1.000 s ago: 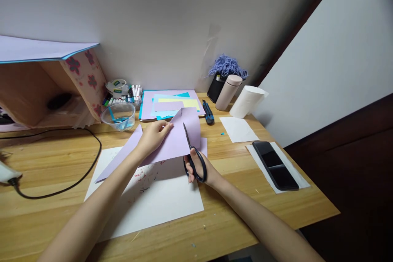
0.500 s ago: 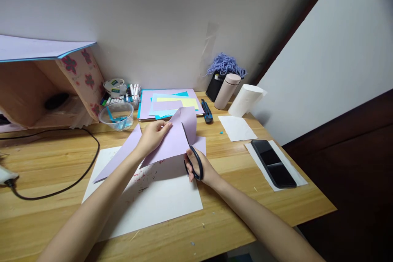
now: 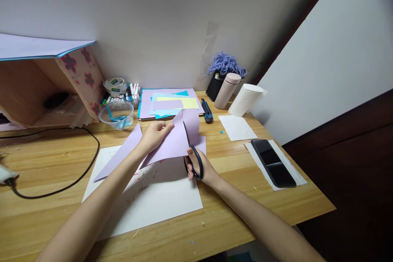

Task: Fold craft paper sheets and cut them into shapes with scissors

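Note:
A sheet of light purple paper (image 3: 170,141) is pinched along its upper left edge by my left hand (image 3: 155,135). My right hand (image 3: 201,168) grips black-handled scissors (image 3: 199,163), fingers through the loops. Their blade lies across the purple sheet, and the part right of it curls upward. Beneath is a white sheet (image 3: 162,196) with red and dark marks. One loose purple piece (image 3: 121,153) rests left of my left hand; another purple piece (image 3: 202,144) shows behind the scissors. The lower blade is hidden under the paper.
Stacked coloured paper (image 3: 168,103) lies at the back beside a box cutter (image 3: 206,111). A clear plastic bowl (image 3: 116,115) stands left, near a decorated cardboard box (image 3: 81,77). To the right are a bottle (image 3: 227,91), a paper roll (image 3: 245,100) and a phone (image 3: 273,163). A black cable (image 3: 92,163) curves at left.
The cut part of the purple sheet has swung slightly right, and the slit by the blade shows a little more. Both hands stay nearly in place.

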A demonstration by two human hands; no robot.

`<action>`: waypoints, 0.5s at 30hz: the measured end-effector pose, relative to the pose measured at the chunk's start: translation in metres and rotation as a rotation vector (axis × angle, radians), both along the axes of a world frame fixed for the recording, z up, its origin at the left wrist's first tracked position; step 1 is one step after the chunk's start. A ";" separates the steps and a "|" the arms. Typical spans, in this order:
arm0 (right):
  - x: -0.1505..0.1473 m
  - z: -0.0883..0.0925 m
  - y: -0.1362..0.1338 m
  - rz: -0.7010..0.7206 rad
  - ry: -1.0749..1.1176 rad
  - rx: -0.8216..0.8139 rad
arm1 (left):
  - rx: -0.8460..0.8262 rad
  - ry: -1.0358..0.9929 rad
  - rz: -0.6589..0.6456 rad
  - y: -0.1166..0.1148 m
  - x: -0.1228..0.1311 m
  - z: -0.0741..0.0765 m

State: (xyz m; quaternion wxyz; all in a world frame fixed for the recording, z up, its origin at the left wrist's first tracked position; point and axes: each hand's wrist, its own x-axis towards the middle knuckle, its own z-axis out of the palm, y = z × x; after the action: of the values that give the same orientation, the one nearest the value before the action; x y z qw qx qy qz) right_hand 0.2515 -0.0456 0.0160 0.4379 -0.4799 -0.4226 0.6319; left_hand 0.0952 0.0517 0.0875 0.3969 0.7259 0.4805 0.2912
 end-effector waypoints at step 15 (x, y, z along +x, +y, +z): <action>0.001 0.008 -0.003 -0.019 -0.078 0.095 | -0.077 -0.065 -0.060 -0.005 0.005 -0.002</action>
State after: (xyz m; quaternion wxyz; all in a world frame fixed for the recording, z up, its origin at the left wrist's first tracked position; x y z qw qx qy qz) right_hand 0.2521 -0.0489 0.0241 0.4492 -0.4868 -0.4642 0.5880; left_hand 0.1005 0.0469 0.0859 0.4483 0.7144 0.4561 0.2839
